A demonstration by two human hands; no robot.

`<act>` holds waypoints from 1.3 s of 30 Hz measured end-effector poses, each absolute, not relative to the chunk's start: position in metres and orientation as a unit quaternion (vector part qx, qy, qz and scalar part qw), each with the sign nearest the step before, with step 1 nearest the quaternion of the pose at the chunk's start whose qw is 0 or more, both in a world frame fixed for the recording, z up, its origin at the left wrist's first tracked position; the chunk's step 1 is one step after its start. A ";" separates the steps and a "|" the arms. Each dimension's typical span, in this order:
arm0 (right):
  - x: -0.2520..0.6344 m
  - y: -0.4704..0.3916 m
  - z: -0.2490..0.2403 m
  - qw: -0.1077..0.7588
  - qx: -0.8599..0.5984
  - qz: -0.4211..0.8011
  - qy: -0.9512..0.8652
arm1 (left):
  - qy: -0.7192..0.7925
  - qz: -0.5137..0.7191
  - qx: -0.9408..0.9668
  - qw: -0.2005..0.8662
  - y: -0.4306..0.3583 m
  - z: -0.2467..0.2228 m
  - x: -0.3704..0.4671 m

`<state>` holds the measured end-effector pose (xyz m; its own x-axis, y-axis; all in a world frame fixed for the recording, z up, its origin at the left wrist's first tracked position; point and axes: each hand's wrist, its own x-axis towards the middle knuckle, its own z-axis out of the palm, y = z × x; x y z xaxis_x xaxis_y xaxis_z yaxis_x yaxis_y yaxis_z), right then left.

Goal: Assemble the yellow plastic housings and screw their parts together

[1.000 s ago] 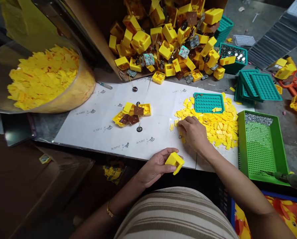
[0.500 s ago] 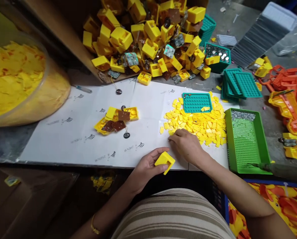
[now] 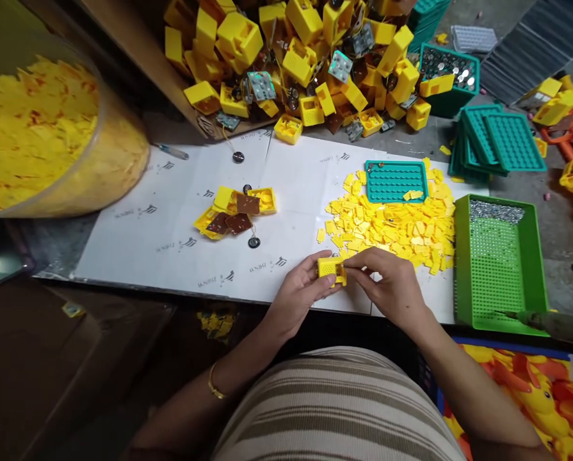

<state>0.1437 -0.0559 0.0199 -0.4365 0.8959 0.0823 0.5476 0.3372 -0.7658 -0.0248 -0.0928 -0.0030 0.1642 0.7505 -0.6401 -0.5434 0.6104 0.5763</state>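
Near the table's front edge, my left hand (image 3: pixel 298 291) grips a small yellow box (image 3: pixel 328 271) with a perforated face and an open slot. My right hand (image 3: pixel 394 285) is pinched at the box's right end, its fingertips on something small and shiny that is too small to make out. Behind the hands lies a heap of small yellow pieces (image 3: pixel 392 224), with a teal tray (image 3: pixel 396 181) on its back part. To the left, several yellow cases (image 3: pixel 223 200) with brown boards and a black disc (image 3: pixel 254 242) rest on the white sheet (image 3: pixel 152 256).
A big pile of yellow boxes (image 3: pixel 241 41) spills from a carton at the back. At left stands a tub (image 3: pixel 123 153) of yellow pieces. On the right are a green basket (image 3: pixel 501 269), stacked teal trays (image 3: pixel 514 141) and a teal container of metal discs (image 3: pixel 448 80).
My right hand has moved from beside the yellow heap to the right end of the box. The box has turned in my left hand. The whole view has shifted.
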 end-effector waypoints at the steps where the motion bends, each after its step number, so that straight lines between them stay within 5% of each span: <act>1: 0.141 -0.058 0.019 0.246 -0.467 0.304 -0.793 | 0.483 0.429 0.116 0.754 -0.093 -0.003 -0.024; 8: 0.130 -0.065 0.015 0.150 -0.494 0.101 -0.850 | 0.525 0.436 0.183 0.708 -0.097 -0.006 -0.018; 15: 0.142 -0.047 0.015 0.219 -0.471 0.262 -0.813 | 0.537 0.421 0.129 0.720 -0.102 -0.002 -0.036; 20: 0.128 -0.033 0.006 0.036 -0.493 0.160 -0.855 | 0.540 0.425 0.069 0.724 -0.103 0.001 -0.046; 23: 0.122 -0.030 0.004 0.006 -0.482 0.157 -0.862 | 0.534 0.428 0.060 0.727 -0.103 0.001 -0.046; 32: 0.134 -0.041 0.007 0.314 -0.475 0.534 -0.625 | 0.503 0.424 0.042 0.752 -0.101 0.001 -0.045; 39: 0.133 -0.052 0.009 0.309 -0.424 0.452 -0.721 | 0.487 0.430 0.048 0.758 -0.099 0.004 -0.040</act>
<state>0.1333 -0.0518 0.0086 -0.4491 0.8914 0.0618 0.3328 0.2311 -0.9142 -0.0400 -0.0986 0.0036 0.1549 0.6990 -0.6982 -0.6063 0.6252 0.4914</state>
